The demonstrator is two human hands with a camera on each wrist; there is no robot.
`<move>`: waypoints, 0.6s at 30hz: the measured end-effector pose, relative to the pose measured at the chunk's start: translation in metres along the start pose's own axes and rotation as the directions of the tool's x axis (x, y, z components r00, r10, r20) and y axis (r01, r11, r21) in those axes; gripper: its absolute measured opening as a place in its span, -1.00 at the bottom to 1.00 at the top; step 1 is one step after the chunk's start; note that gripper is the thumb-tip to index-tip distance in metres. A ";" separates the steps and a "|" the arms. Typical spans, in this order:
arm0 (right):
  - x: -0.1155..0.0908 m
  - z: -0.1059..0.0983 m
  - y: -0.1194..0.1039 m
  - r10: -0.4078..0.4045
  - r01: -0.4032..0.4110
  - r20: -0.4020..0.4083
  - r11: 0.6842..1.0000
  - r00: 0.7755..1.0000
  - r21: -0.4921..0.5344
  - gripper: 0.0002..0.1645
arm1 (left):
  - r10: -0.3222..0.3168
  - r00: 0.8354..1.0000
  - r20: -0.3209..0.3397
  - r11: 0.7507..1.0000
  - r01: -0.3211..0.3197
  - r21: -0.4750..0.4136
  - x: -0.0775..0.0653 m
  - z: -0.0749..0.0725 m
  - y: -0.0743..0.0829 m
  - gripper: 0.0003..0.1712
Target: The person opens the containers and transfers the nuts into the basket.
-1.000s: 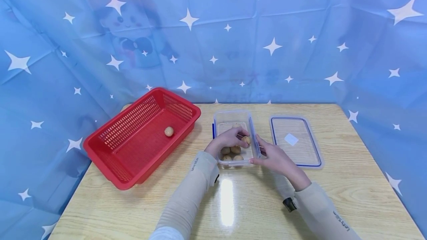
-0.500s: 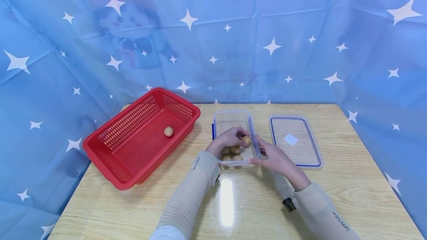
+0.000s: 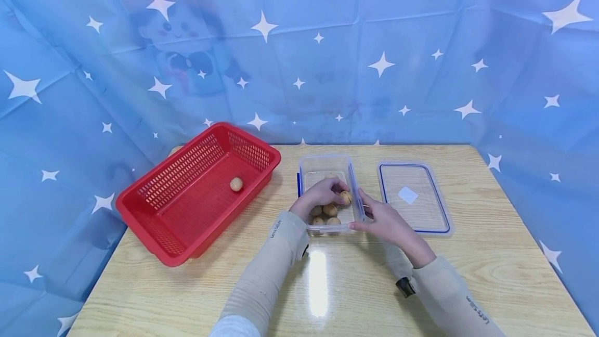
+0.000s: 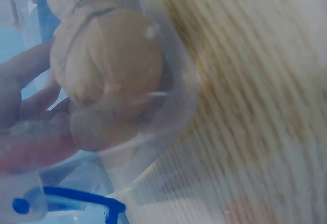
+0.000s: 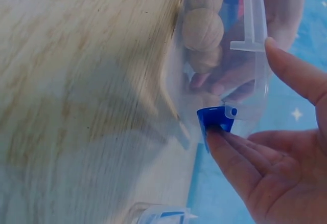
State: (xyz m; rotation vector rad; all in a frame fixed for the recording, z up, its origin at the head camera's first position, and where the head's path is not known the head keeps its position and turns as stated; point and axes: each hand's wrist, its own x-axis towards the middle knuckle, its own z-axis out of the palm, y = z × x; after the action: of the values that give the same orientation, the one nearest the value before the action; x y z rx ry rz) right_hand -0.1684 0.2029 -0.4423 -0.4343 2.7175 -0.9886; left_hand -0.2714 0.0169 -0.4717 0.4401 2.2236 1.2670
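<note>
A clear plastic container [image 3: 326,229] with blue latches stands on the table, several walnuts [image 3: 330,210] in its near part. My left hand [image 3: 323,194] reaches inside, fingers bent round a walnut [image 3: 346,197] near the right wall. Through the plastic, the left wrist view shows walnuts [image 4: 115,60] up close beside the fingers. My right hand [image 3: 388,221] holds the container from its right side, thumb at the front corner. In the right wrist view its fingertips touch a blue latch [image 5: 215,116] while the thumb rests at the rim.
To the left stands a red plastic basket [image 3: 187,217] with one walnut [image 3: 236,184] on its floor. A clear lid [image 3: 423,215] with a blue seal and a white label lies right of the container. Behind the wooden table [image 3: 486,254] hangs a blue starred curtain [image 3: 323,61].
</note>
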 end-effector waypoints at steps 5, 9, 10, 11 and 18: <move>-0.002 0.009 0.007 0.015 -0.014 -0.059 1.000 0.998 0.018 0.16 | 0.010 1.000 -0.027 0.999 -0.011 -0.038 -0.001 -0.003 0.000 -0.68; -0.005 0.018 0.011 0.033 -0.028 -0.123 0.999 0.992 0.035 0.15 | 0.023 0.999 -0.044 0.998 -0.026 -0.064 -0.001 -0.007 0.000 -0.64; -0.006 0.020 0.012 0.036 -0.031 -0.140 0.999 0.989 0.043 0.14 | 0.033 0.998 -0.046 0.997 -0.036 -0.061 -0.001 -0.008 0.000 -0.63; -0.007 0.022 0.012 0.039 -0.031 -0.157 0.998 0.987 0.052 0.13 | 0.043 0.998 -0.049 0.997 -0.046 -0.056 -0.001 -0.009 0.000 -0.62; -0.011 0.032 0.010 0.038 -0.010 -0.254 0.994 0.966 0.111 0.07 | 0.078 0.996 -0.039 0.993 -0.081 -0.086 -0.006 -0.016 0.006 -0.65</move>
State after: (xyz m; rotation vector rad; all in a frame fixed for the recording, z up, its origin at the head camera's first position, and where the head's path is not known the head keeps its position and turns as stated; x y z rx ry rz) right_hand -0.1505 0.1948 -0.4721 -0.2697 2.8652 -1.2592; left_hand -0.2764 0.0055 -0.4581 0.4809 2.1889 1.4178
